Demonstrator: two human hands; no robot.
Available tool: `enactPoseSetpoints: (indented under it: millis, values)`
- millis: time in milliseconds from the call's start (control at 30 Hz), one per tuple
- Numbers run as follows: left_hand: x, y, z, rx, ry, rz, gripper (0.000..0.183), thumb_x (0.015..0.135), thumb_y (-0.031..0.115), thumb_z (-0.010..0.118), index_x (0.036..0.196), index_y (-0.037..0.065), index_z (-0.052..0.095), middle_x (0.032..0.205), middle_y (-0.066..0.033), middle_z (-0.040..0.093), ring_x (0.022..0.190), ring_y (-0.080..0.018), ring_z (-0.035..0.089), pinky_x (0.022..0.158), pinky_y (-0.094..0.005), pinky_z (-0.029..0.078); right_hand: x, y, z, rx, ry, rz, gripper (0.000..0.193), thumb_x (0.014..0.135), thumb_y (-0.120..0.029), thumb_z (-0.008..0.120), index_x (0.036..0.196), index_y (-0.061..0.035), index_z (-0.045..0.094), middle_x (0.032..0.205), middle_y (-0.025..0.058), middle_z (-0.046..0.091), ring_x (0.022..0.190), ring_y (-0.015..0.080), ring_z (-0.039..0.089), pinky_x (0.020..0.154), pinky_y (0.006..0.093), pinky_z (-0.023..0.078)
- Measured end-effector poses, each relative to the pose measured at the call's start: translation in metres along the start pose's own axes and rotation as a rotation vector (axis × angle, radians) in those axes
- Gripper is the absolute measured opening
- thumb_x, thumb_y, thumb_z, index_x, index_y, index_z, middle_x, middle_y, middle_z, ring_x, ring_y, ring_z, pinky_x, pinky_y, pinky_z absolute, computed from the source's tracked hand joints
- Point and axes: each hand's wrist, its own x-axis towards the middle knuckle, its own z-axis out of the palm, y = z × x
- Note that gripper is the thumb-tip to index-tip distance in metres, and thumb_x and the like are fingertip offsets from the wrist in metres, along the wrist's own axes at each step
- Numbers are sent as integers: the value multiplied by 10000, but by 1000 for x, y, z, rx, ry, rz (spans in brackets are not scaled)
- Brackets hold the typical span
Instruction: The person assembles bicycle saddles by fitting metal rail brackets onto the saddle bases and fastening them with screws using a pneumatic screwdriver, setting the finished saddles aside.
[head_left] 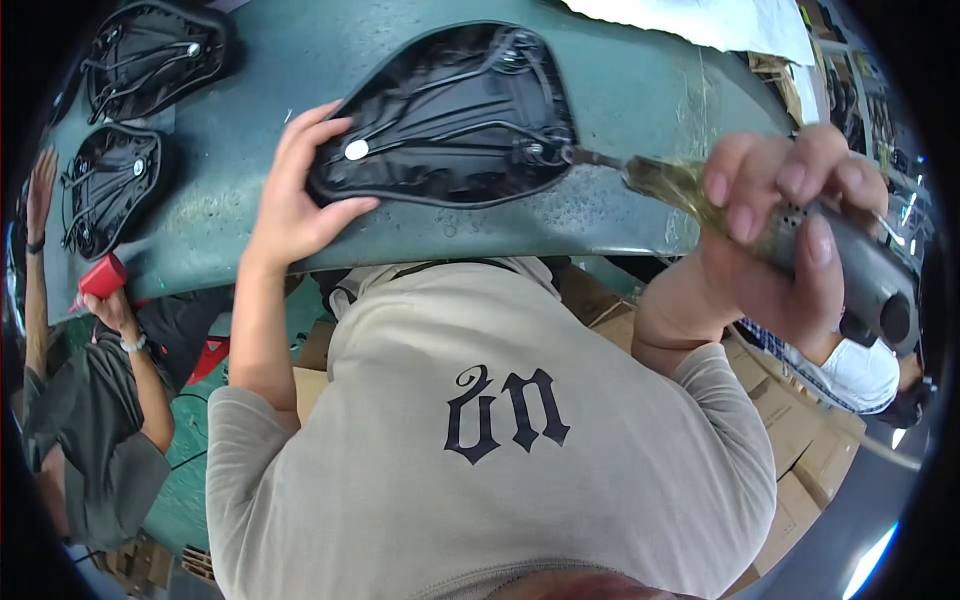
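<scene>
A black bicycle saddle (450, 120) lies upside down on the green worktable (620, 90), its metal rails facing up. My left hand (300, 190) rests on the saddle's left end with the fingers spread, pressing it to the table. My right hand (790, 230) grips a grey powered screwdriver (860, 275) with a clear yellowish nose. The tool's bit (595, 158) touches a fastener at the saddle's right end.
Two more upturned black saddles (150, 55) (105, 185) lie at the table's far left. A co-worker on the left holds a red tool (100, 278). Cardboard boxes (800, 440) stand on the floor at lower right. White sheeting (720, 20) covers the table's top right.
</scene>
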Motion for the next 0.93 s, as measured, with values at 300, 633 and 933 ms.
enactPoseSetpoints:
  millis: [300, 633, 933]
  values:
    - [64, 58, 41, 333, 66, 144, 682, 718, 271, 880, 1300, 49, 600, 1444, -158, 585, 1410, -396, 478, 1183, -504, 353, -18, 32, 31, -100, 188, 1, 388, 938, -34, 552, 1316, -2, 470, 1098, 204, 536, 720, 232, 628, 709, 441, 546]
    - [62, 42, 55, 442, 106, 118, 478, 788, 211, 834, 1182, 28, 633, 1325, -119, 669, 1405, -371, 488, 1184, -531, 347, -19, 56, 53, -154, 327, 133, 361, 908, 27, 659, 1221, -48, 495, 1024, 167, 592, 721, 200, 632, 686, 372, 559]
    - [59, 40, 56, 432, 97, 98, 474, 802, 214, 826, 1201, 50, 631, 1332, -121, 664, 1415, -358, 480, 1191, -530, 338, -22, 65, 54, -159, 156, 148, 351, 934, -94, 702, 1225, -84, 507, 1019, 182, 589, 676, 232, 628, 682, 459, 541]
